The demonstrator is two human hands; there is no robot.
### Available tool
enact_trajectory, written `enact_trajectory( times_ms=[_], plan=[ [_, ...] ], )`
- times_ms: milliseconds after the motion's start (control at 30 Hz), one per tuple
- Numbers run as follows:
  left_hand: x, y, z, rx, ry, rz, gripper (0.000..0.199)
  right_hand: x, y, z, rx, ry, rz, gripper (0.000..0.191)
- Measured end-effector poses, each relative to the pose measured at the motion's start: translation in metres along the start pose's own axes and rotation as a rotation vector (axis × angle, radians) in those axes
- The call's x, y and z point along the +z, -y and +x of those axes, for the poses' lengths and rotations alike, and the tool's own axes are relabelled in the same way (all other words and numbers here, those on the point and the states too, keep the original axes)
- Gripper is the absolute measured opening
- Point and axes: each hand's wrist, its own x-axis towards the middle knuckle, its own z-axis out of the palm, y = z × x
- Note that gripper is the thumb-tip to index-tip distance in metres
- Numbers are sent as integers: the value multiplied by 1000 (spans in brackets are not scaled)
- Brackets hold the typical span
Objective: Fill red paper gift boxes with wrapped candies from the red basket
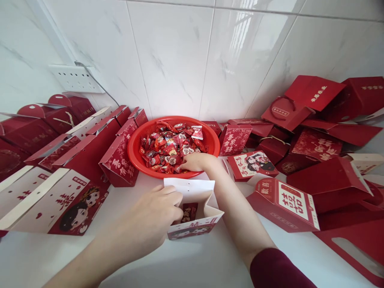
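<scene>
My left hand (156, 218) is closed on the left edge of a small open paper gift box (192, 232), white and red with cartoon figures. A dark red packet (189, 211) lies inside it. Behind the box stands a round red plastic basket (214, 140) holding several wrapped candies (171, 150). My right hand (195, 161) reaches past the box into the near right part of the basket, among the candies. Its fingertips are partly hidden there, and what they hold, if anything, cannot be made out.
Upright gift boxes (75, 200) stand in rows on the left. Red boxes (318, 144) are piled on the right, with a red and white one (285, 204) near my right forearm. A power strip (76, 79) with a cable is at the tiled wall (174, 52).
</scene>
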Motion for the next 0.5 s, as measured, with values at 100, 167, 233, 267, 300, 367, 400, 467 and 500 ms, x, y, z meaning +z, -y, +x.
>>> enact_trajectory(
  times_ms=[100, 167, 233, 267, 300, 367, 400, 467, 500],
  plan=[
    [-1, 0, 1, 8, 0, 5, 24, 1, -1, 0, -5, -34, 17, 45],
    [-1, 0, 1, 18, -5, 6, 23, 1, -2, 0, -30, -50, 30, 42],
    [-1, 0, 1, 24, -13, 10, 23, 0, -3, 0, -63, -65, 46, 40],
    [0, 0, 1, 25, -17, 13, 23, -1, -3, -1, -80, -78, 56, 39],
    [0, 0, 0, 26, -17, 18, 23, -3, -4, -4, -98, -96, 63, 37],
    [1, 1, -1, 26, -16, 33, 23, -7, -5, -11, -165, -210, 118, 33],
    [1, 2, -2, 25, -14, 39, 23, -9, -6, -16, -215, -302, 173, 31],
    [0, 4, -5, 22, -13, 45, 27, -12, -8, -31, -315, -508, 334, 30],
    [-2, 6, -6, 23, -19, 44, 29, -13, -9, -40, -342, -600, 417, 31]
  ],
)
